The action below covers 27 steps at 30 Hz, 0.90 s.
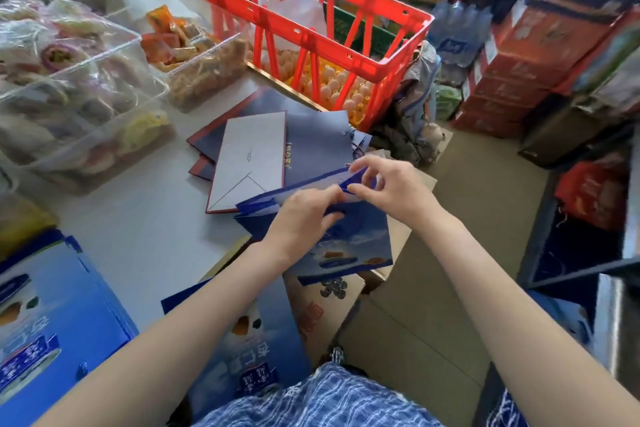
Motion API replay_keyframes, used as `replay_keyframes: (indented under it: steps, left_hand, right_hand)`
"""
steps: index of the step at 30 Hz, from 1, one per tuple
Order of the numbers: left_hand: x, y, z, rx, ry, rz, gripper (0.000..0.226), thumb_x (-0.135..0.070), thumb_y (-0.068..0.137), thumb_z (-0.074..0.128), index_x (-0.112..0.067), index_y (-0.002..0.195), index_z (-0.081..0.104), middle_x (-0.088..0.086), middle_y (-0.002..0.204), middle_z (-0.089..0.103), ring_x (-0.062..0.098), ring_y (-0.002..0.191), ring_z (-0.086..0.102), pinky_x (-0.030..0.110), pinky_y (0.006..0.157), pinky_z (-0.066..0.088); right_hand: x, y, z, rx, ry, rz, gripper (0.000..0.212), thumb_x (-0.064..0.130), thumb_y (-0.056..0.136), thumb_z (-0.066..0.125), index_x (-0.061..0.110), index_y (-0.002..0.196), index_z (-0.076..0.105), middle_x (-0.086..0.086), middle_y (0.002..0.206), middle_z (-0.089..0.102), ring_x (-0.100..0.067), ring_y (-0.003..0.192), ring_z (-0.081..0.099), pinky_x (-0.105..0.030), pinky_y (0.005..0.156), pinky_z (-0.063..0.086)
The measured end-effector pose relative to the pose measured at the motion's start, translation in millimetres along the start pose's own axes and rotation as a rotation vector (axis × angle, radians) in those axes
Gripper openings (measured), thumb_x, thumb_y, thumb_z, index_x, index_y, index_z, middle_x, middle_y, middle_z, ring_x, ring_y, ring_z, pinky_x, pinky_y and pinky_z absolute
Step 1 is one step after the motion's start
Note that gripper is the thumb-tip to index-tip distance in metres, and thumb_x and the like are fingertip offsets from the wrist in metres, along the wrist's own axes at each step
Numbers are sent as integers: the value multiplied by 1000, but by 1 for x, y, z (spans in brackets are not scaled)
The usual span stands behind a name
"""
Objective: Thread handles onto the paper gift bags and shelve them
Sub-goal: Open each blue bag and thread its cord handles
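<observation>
Two hands, left [304, 215] and right [388, 185], pinching a flat blue gift bag's [349, 243] eyeleted rim.

There is only one view, from a wide-angle camera worn on the person's head. It looks forward and steeply down, close to the hands, which meet a little right of the frame's middle. The white worktop [149, 232] fills the left half, the red crate [304, 28] stands at the upper middle, and the floor [485, 204] lies at the right. The edges of the frame bend strongly.
</observation>
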State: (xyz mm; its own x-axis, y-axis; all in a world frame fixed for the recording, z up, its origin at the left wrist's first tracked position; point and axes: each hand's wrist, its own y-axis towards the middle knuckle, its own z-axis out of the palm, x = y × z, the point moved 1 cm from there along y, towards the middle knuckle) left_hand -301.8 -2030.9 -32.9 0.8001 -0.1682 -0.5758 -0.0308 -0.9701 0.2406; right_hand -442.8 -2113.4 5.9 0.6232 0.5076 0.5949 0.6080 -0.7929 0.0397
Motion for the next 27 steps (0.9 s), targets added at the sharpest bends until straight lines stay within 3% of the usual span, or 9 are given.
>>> replay_keyframes:
  steps: [3,6,8,10,12,14,16,20,27]
  left_hand:
    - [-13,6,6,33,-20,68,18,-10,87,63,-10,105,62,8,103,69,23,92,64,21,80,41]
    - [-25,11,5,0,-56,95,15,-9,84,65,-10,99,63,7,97,70,24,87,64,28,79,44]
    - [-34,17,3,-33,-64,104,14,-10,84,65,-9,97,62,7,94,70,24,85,62,29,79,40]
    - [-40,23,0,-51,-27,140,14,-9,85,64,-10,99,61,4,94,69,22,87,59,27,82,32]
    - [-41,25,-5,-64,28,181,15,-9,83,65,-11,96,61,2,90,67,22,86,57,26,82,28]
    - [-37,22,-8,-57,63,203,15,-7,78,69,-11,90,60,2,84,65,23,82,57,30,82,32]
    - [-32,14,-8,-10,68,200,18,-7,75,73,-13,84,59,1,82,66,23,78,58,33,80,37]
    - [-23,-7,0,38,94,220,18,-6,75,74,-15,82,61,0,81,68,21,76,60,32,81,37]
    - [-19,-20,3,-33,38,129,20,-5,72,76,-14,77,59,-1,75,63,9,73,41,25,77,32]
  right_hand:
    - [-5,-4,-22,109,1,139,43,37,75,75,23,111,56,9,72,57,0,65,49,-26,67,41]
    - [-8,-5,-36,39,-96,162,18,31,80,71,19,93,65,11,66,52,-7,64,49,-26,65,40]
    - [-7,-4,-44,-70,-250,149,7,23,85,65,18,90,66,8,70,46,-15,75,49,-27,68,37]
    - [-5,-4,-50,-51,-348,72,9,16,87,61,20,91,68,3,90,45,-18,97,46,-32,80,39]
    - [-4,-5,-54,92,-299,-9,19,10,89,60,25,90,72,2,115,46,-19,115,34,-40,99,31]
    - [-3,-9,-54,236,-174,-40,19,15,89,62,32,89,71,7,138,40,-17,128,23,-40,109,22]
    - [-3,-14,-47,329,-54,-40,15,22,88,64,36,90,69,8,145,34,-12,133,18,-37,112,19]
    - [-3,-20,-24,420,-143,1,9,24,86,67,28,90,73,3,144,36,-16,136,16,-45,112,23]
    - [-1,-31,-6,308,-68,-57,8,23,87,66,18,81,68,9,115,39,-15,118,30,-51,102,29]
